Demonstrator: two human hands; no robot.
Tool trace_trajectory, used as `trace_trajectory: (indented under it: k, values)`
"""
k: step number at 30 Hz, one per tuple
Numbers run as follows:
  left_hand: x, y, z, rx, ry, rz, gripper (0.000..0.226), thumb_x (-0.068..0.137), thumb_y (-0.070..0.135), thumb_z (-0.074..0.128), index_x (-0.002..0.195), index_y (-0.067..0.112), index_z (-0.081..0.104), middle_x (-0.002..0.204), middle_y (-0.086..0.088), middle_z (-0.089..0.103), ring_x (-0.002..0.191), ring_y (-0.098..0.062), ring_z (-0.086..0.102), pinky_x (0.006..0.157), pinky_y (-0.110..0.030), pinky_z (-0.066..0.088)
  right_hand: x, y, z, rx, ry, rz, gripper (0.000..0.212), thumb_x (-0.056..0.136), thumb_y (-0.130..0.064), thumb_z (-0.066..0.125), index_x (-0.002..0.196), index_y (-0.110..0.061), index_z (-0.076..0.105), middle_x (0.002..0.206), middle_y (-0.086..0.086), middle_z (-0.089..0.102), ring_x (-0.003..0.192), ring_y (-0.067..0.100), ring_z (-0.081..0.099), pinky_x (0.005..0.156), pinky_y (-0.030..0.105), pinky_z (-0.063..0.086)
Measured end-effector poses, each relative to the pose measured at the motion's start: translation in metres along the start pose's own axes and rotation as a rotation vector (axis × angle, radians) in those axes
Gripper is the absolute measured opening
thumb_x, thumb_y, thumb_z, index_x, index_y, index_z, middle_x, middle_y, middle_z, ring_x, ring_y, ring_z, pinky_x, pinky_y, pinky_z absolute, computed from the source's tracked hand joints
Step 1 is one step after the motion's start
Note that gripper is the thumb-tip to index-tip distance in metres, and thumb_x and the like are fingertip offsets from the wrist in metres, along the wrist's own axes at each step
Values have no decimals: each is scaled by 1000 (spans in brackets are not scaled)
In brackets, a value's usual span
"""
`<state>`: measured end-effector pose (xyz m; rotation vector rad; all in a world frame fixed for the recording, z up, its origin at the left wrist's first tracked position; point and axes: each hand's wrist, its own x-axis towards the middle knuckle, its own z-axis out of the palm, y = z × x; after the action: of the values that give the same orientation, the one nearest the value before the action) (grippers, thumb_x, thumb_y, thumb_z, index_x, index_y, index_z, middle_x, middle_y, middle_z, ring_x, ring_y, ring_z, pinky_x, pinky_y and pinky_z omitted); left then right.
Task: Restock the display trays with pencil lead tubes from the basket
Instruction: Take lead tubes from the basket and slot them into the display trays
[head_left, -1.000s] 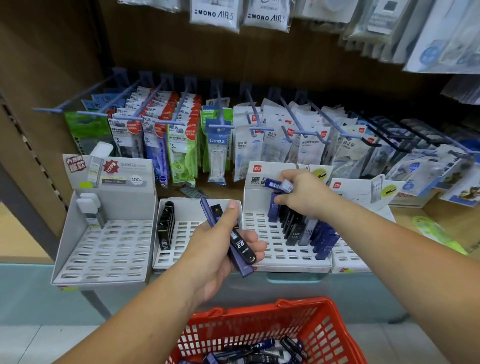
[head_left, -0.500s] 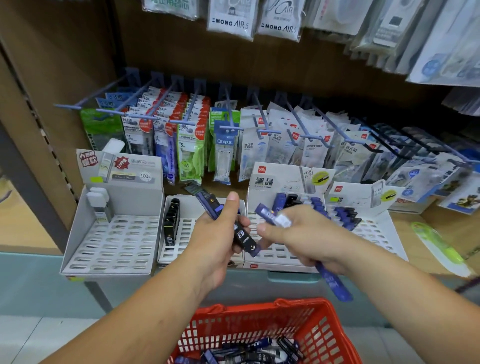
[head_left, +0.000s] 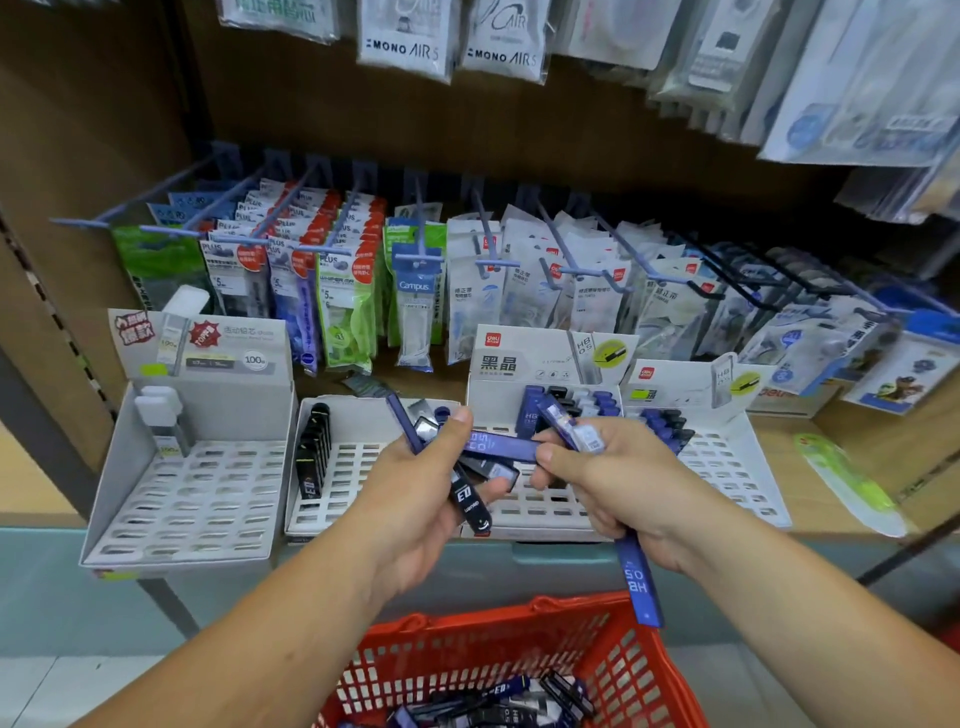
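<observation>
Head camera, looking down at the shelf. Dead centre, both hands meet in front of the display trays (head_left: 524, 512). The left hand (head_left: 415, 499), coming in from seven o'clock, is curled round a fan of pencil lead tubes (head_left: 470, 499), black and blue, with the thumb clamped on top. One crosswise blue tube (head_left: 501, 448) runs from under that thumb toward three o'clock, and its far end reaches the right hand's fingers. The right hand (head_left: 618, 478), entering from five o'clock, is closed too. Thumb and forefinger pinch a clear-capped blue tube (head_left: 574, 428) pointing to eleven o'clock, and a long blue tube marked HB 0.5 (head_left: 639, 582) sticks out below the fist toward six.

Down at six o'clock the red basket (head_left: 623, 654) sits under the wrists, with loose tubes (head_left: 493, 701) in its bottom.

Behind the hands, four white slotted trays run from nine to three o'clock. The leftmost tray (head_left: 192, 499) has white tubes (head_left: 161, 415) in its back-left corner. The second tray (head_left: 353, 467) carries a row of black tubes (head_left: 311, 452) along its left wall. The fourth tray (head_left: 727, 467) shows dark blue tubes (head_left: 665, 421) at its back left. Up at twelve o'clock, correction tape packs (head_left: 472, 291) hang on pegs.
</observation>
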<state>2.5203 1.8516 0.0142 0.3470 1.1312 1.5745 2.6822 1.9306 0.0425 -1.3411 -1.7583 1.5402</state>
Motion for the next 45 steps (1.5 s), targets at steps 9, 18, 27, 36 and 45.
trace_trajectory:
  k: [9, 18, 27, 36, 45]
  values:
    - [15, -11, -7, 233, 36, 98, 33, 102, 36, 61, 106, 3, 65, 78, -11, 70, 73, -26, 68, 51, -30, 47, 3, 7, -11, 9, 63, -3, 5, 103, -15, 58, 105, -13, 62, 87, 8, 78, 41, 14, 26, 43, 21, 20]
    - [7, -9, -7, 502, -92, 178, 19, 98, 27, 70, 93, 8, 67, 71, -12, 67, 54, -17, 55, 45, -27, 36, -3, 4, -9, -483, 3, -256, 26, 89, -24, 78, 73, -6, 69, 50, -9, 46, 47, 5, 37, 47, 20, 30]
    - [1, -13, -3, 518, -143, 110, 21, 101, 30, 66, 108, 10, 70, 82, -7, 74, 56, -12, 58, 46, -26, 37, 4, 1, -2, -116, 57, -384, 30, 91, -6, 73, 98, -34, 70, 85, -13, 75, 69, -1, 64, 67, 12, 48]
    - [4, -18, 3, 571, -208, 43, 15, 103, 27, 64, 109, 13, 65, 90, -10, 79, 76, -20, 71, 45, -27, 40, 20, -19, -18, -85, 174, -316, 7, 92, -13, 75, 91, -18, 70, 59, -12, 61, 39, -1, 47, 39, 9, 32]
    - [11, -11, -7, 330, -107, -86, 32, 100, 40, 62, 105, 8, 65, 83, -11, 73, 88, -26, 78, 91, -48, 58, 75, -24, -35, -636, 215, -402, 15, 89, -23, 78, 90, -27, 64, 81, -3, 64, 71, 16, 59, 61, 27, 46]
